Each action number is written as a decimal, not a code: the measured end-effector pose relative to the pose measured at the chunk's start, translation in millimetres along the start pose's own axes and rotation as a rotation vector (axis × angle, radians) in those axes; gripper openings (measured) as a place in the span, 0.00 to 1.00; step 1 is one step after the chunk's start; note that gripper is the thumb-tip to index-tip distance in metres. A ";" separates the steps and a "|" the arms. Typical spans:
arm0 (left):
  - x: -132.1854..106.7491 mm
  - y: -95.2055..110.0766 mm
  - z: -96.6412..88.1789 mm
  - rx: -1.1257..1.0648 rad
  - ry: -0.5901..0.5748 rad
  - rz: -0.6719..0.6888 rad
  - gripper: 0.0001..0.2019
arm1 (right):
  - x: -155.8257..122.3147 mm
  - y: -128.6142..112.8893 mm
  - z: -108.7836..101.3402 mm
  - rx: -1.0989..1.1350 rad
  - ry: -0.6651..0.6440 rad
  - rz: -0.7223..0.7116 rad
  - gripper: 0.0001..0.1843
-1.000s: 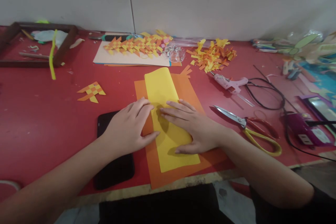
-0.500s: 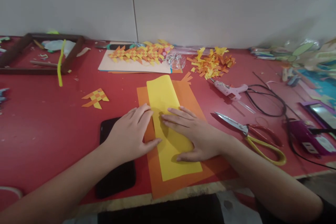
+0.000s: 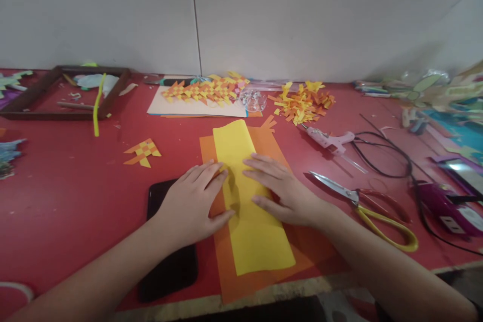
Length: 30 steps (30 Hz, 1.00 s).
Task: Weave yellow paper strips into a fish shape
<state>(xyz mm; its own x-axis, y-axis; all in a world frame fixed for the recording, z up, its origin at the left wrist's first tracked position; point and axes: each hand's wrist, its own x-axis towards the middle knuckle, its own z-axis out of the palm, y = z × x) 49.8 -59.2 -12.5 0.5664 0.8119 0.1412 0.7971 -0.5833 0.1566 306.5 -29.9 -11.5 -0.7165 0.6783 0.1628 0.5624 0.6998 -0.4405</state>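
A folded yellow paper sheet [image 3: 256, 241] lies lengthwise over orange paper [image 3: 234, 282] at the table's front edge. My left hand [image 3: 198, 198] rests along its left side, fingers stretched and thumb reaching onto the yellow sheet. Over the right side lies my right hand [image 3: 281, 186], fingers spread and holding nothing. A black phone [image 3: 169, 271] sits partly under my left hand and forearm. To the left of the paper is a woven paper fish [image 3: 144, 152] in orange and yellow. Scissors [image 3: 362, 206] with red and yellow handles lie to the right.
Behind the paper are a row of woven paper fish [image 3: 204, 89] on pale sheets and a pile of paper strips [image 3: 304, 100]. A pink glue gun [image 3: 328, 140] with a black cord lies right, near a purple device [image 3: 449, 209]. A brown frame [image 3: 41, 114] stands back left.
My right hand has drawn its fingers slightly right, with its thumb higher up the yellow sheet. My left hand stays at the left edge. The whole view has shifted a little.
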 end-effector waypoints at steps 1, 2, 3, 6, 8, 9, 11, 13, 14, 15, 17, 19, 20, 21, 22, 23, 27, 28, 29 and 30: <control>0.5 0.2 -0.2 0.000 0.004 -0.001 0.34 | 0.4 1.8 1.9 -0.002 0.040 0.038 0.26; 0.9 0.4 -0.4 -0.001 0.007 -0.002 0.33 | 0.8 3.6 3.6 0.002 0.063 0.069 0.26; 1.1 0.5 -0.4 -0.002 0.009 0.000 0.33 | 1.1 5.3 5.1 0.011 0.072 0.088 0.27; 1.3 0.2 0.6 -0.001 0.015 0.007 0.33 | 2.3 8.5 8.1 0.036 0.056 0.112 0.31; 0.8 -0.2 1.8 0.002 0.021 0.010 0.34 | 3.1 9.2 9.4 0.045 0.051 0.118 0.32; 0.5 -0.4 2.2 0.004 0.025 0.009 0.34 | 3.4 9.4 9.9 0.049 0.051 0.120 0.32; -0.3 -0.4 2.6 0.011 0.034 0.005 0.34 | 3.6 9.6 10.8 0.054 0.049 0.119 0.32; -1.0 -0.1 2.3 0.015 0.037 0.002 0.33 | 3.4 9.9 11.3 0.051 0.048 0.118 0.33; -1.2 0.1 2.1 0.013 0.037 0.003 0.33 | 3.2 10.0 11.2 0.049 0.047 0.118 0.33; -1.4 0.2 1.9 0.010 0.035 0.003 0.33 | 3.0 10.1 11.1 0.047 0.047 0.117 0.33; -1.4 0.2 1.7 0.002 0.031 0.005 0.34 | 2.7 10.0 10.4 0.045 0.046 0.116 0.33; -1.1 0.0 1.8 -0.003 0.030 0.006 0.34 | 2.5 9.6 9.6 0.046 0.044 0.118 0.33; -1.0 -0.1 1.9 -0.005 0.030 0.006 0.34 | 2.5 9.4 9.3 0.047 0.042 0.120 0.33; -1.0 -0.2 1.9 -0.007 0.028 0.005 0.34 | 2.5 9.2 9.0 0.048 0.040 0.122 0.33; -0.9 -0.3 1.9 -0.010 0.025 0.005 0.34 | 2.6 9.0 8.7 0.050 0.036 0.123 0.33; -0.9 -0.4 1.8 -0.013 0.018 0.004 0.34 | 2.8 8.8 8.6 0.052 0.032 0.124 0.33; -0.4 -0.2 1.4 -0.012 0.002 -0.005 0.34 | 3.2 8.1 8.2 0.065 0.018 0.128 0.34; -0.2 0.0 1.3 -0.010 0.004 -0.006 0.34 | 3.3 8.0 8.3 0.069 0.017 0.128 0.34; -0.1 0.1 1.1 -0.008 0.005 -0.005 0.34 | 3.2 8.1 8.3 0.072 0.017 0.129 0.34; 0.0 0.2 1.0 -0.007 0.007 -0.001 0.33 | 3.1 8.2 8.4 0.073 0.015 0.129 0.34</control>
<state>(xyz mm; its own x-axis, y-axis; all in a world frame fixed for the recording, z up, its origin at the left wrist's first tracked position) 50.2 -59.3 -13.4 0.5638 0.8126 0.1478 0.7963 -0.5823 0.1639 305.4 -23.9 -22.1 -0.6337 0.7651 0.1142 0.6175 0.5892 -0.5212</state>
